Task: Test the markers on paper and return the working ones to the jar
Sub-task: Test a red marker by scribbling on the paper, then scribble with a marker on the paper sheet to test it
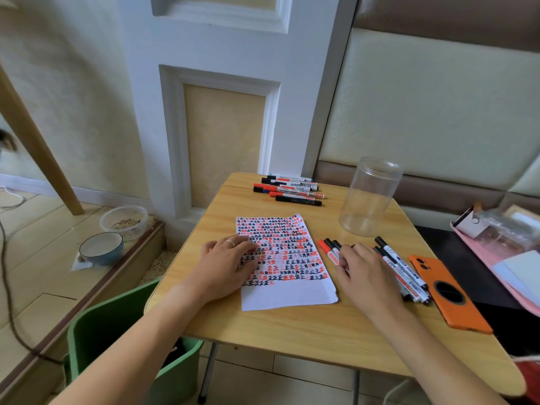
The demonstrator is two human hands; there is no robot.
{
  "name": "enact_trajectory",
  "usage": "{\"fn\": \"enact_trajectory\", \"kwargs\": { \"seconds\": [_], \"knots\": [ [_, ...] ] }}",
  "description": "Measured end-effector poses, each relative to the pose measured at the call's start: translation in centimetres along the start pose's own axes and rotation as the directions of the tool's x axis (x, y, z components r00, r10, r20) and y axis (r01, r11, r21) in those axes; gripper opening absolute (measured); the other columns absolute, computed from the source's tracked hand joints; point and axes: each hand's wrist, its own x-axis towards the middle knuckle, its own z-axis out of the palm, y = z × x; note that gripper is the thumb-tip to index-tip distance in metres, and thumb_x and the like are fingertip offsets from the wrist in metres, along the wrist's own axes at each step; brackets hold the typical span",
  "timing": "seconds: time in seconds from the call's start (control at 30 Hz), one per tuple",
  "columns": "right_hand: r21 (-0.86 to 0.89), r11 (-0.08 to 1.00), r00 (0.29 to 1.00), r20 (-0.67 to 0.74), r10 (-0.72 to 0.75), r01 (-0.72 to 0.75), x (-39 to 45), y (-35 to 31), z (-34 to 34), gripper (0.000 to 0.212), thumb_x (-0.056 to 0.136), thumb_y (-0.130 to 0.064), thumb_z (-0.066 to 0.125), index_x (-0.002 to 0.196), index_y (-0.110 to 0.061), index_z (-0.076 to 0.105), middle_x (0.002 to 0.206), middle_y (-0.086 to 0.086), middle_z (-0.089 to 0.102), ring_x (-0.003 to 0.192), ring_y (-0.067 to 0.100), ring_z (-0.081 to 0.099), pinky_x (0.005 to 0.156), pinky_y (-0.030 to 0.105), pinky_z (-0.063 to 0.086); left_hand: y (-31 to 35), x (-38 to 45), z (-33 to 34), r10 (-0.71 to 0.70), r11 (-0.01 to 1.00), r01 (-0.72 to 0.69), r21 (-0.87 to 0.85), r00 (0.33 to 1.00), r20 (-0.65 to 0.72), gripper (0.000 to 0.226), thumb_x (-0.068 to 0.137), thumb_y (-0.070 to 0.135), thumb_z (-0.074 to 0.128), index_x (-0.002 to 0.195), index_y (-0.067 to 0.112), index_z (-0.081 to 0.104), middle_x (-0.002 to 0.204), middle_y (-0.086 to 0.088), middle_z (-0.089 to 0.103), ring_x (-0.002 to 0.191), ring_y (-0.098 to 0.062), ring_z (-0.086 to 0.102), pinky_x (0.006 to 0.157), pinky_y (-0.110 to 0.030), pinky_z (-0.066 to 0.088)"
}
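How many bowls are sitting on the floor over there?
2. A clear plastic bowl holding some dry bits stands by the wall, and a blue bowl sits just in front of it, both left of the table.

paper [287, 263]: rows of the character 正 are written across it in black and red ink, legible mainly in the lower rows. markers [292, 190]: printed barrel labels are seen, too small to be read.

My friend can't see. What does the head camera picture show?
A left hand rests on scribbled paper while the right hand reaches into markers on a table. An empty jar and more markers sit farther back.
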Motion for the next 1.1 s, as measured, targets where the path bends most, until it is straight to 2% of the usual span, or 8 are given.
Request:
{"fn": "enact_trajectory", "kwargs": {
  "seconds": [0.17, 0.3, 0.4, 0.5, 0.8, 0.93, 1.03, 1.1],
  "knots": [
    [0.0, 0.995, 0.995, -0.005, 0.097, -0.097, 0.2, -0.6, 0.2, 0.018, 0.083, -0.011, 0.073, 0.079, -0.015, 0.056, 0.074, -0.004, 0.046, 0.068, 0.02, 0.047, 0.053, 0.028, 0.029, 0.2, 0.0, 0.1, -0.001, 1.0, 0.001, -0.015, 1.0, -0.017, 0.046, 0.103, 0.052, 0.041, 0.148, 0.039, 0.045, 0.159, 0.011, 0.036, 0.148, -0.012, 0.029, 0.118, -0.043, 0.013],
    [0.227, 0.971, 0.994, 0.063, -0.089, 0.073, 0.5, -2.3, 0.0, 0.003, 0.095, -0.023, 0.062, 0.096, -0.019, 0.062, 0.093, -0.008, 0.055, 0.09, 0.014, 0.05, 0.069, 0.029, 0.042, 0.3, 0.0, 0.0, -0.005, 0.999, 0.004, -0.033, 1.0, -0.025, 0.046, 0.102, 0.051, 0.042, 0.146, 0.039, 0.046, 0.157, 0.013, 0.038, 0.146, -0.009, 0.03, 0.117, -0.041, 0.012],
    [0.326, 0.934, 0.954, 0.202, -0.223, 0.15, 0.3, -4.0, 0.4, 0.02, 0.101, -0.036, 0.054, 0.115, -0.025, 0.063, 0.114, -0.015, 0.055, 0.108, 0.004, 0.047, 0.087, 0.025, 0.044, 0.4, 0.1, -0.1, -0.003, 0.999, 0.002, -0.04, 0.999, -0.034, 0.044, 0.101, 0.051, 0.044, 0.143, 0.039, 0.049, 0.154, 0.013, 0.041, 0.144, -0.009, 0.032, 0.116, -0.04, 0.013],
    [0.343, 0.921, 0.922, 0.264, -0.283, 0.184, 0.3, -4.7, 1.3, 0.026, 0.101, -0.044, 0.049, 0.118, -0.029, 0.061, 0.116, -0.018, 0.052, 0.112, 0.003, 0.044, 0.095, 0.028, 0.044, 0.2, 0.6, -0.2, -0.015, 0.999, 0.013, -0.032, 0.999, -0.036, 0.042, 0.099, 0.052, 0.046, 0.139, 0.038, 0.051, 0.15, 0.012, 0.044, 0.14, -0.01, 0.035, 0.116, -0.041, 0.014],
    [0.361, 0.914, 0.9, 0.311, -0.305, 0.185, 1.9, -4.9, 1.0, 0.019, 0.098, -0.047, 0.053, 0.108, -0.032, 0.057, 0.109, -0.019, 0.048, 0.105, 0.001, 0.04, 0.091, 0.028, 0.044, -1.0, 4.1, -0.3, -0.029, 1.0, 0.029, -0.001, 0.999, -0.019, 0.045, 0.102, 0.054, 0.043, 0.145, 0.041, 0.048, 0.158, 0.013, 0.039, 0.147, -0.01, 0.032, 0.118, -0.045, 0.017],
    [0.378, 0.912, 0.879, 0.365, -0.306, 0.16, 3.8, -5.0, 1.0, 0.021, 0.097, -0.052, 0.055, 0.091, -0.032, 0.053, 0.095, -0.015, 0.05, 0.09, 0.004, 0.047, 0.079, 0.025, 0.046, -1.5, 5.2, -0.2, -0.031, 0.999, 0.031, -0.02, 0.999, -0.02, 0.039, 0.101, 0.055, 0.045, 0.137, 0.042, 0.053, 0.153, 0.013, 0.044, 0.142, -0.011, 0.036, 0.117, -0.044, 0.02],
    [0.375, 0.923, 0.895, 0.375, -0.241, 0.091, 6.7, -5.1, 1.7, 0.022, 0.099, -0.042, 0.056, 0.084, -0.027, 0.054, 0.083, -0.013, 0.056, 0.074, 0.006, 0.053, 0.064, 0.025, 0.044, -1.8, 5.6, 0.0, -0.03, 0.999, 0.029, -0.024, 0.999, -0.021, 0.037, 0.099, 0.057, 0.046, 0.133, 0.043, 0.052, 0.148, 0.011, 0.044, 0.137, -0.013, 0.037, 0.116, -0.044, 0.021],
    [0.314, 0.946, 0.927, 0.324, -0.189, 0.083, 9.6, -5.0, 2.9, 0.015, 0.101, -0.032, 0.054, 0.088, -0.025, 0.058, 0.086, -0.011, 0.059, 0.076, 0.009, 0.056, 0.064, 0.025, 0.047, -2.0, 5.8, 0.2, -0.025, 0.999, 0.024, -0.037, 0.999, -0.02, 0.036, 0.098, 0.058, 0.045, 0.131, 0.045, 0.05, 0.147, 0.011, 0.043, 0.136, -0.012, 0.035, 0.117, -0.043, 0.02]
  ]
}}
